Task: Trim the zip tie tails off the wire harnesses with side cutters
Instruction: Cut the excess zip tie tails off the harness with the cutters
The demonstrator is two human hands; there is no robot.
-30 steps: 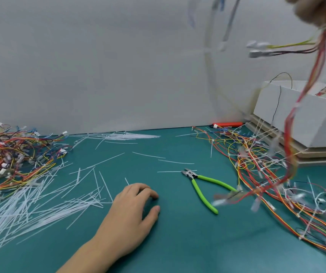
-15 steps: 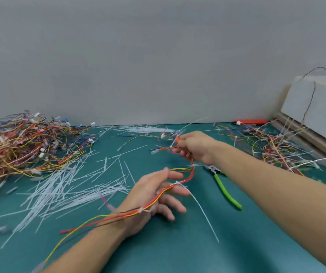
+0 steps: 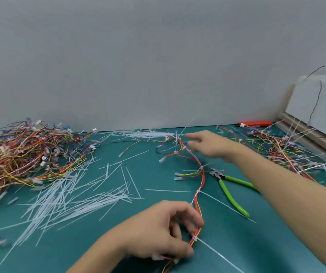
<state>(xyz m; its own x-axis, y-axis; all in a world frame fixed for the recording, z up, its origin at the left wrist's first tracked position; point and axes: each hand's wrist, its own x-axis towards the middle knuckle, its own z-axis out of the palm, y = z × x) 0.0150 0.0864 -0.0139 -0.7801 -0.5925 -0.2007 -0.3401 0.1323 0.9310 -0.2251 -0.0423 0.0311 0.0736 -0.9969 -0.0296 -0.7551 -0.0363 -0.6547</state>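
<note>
Since half a second ago: harness [image 3: 201, 175] laid out lengthwise on the green mat [image 3: 237, 243]; right hand [image 3: 209, 145] moved off to the far end, left hand [image 3: 162, 231] drawn down to the near end.

Left hand: fingers curled round the near end of the harness, pinching the red, orange and yellow wires just beside a tie head.
Right hand: fingers straight and apart, holding nothing, reaching over the far end of the harness where connectors fan out; contact with the wires not clear.

Zip tie tails [image 3: 216, 251]: several uncut, white, standing out sideways from the harness at intervals along its run.
Side cutters [image 3: 229, 189]: green handles, lying on the mat just beside the harness, under the right forearm; untouched.

Step judged: straightening one harness for trimming; no tail cut on it yet. Next move likely calls for the right hand to come back to the cutters, then blades set close against a tie head, clear of the wires.

Containers: white box [image 3: 316, 107] at far right, contents hidden, one dark wire looping over its edge.
Heaps: harness pile [image 3: 20, 152] at left; tangled harnesses [image 3: 282, 148] at right; loose tails [image 3: 67, 201] scattered between.
</note>
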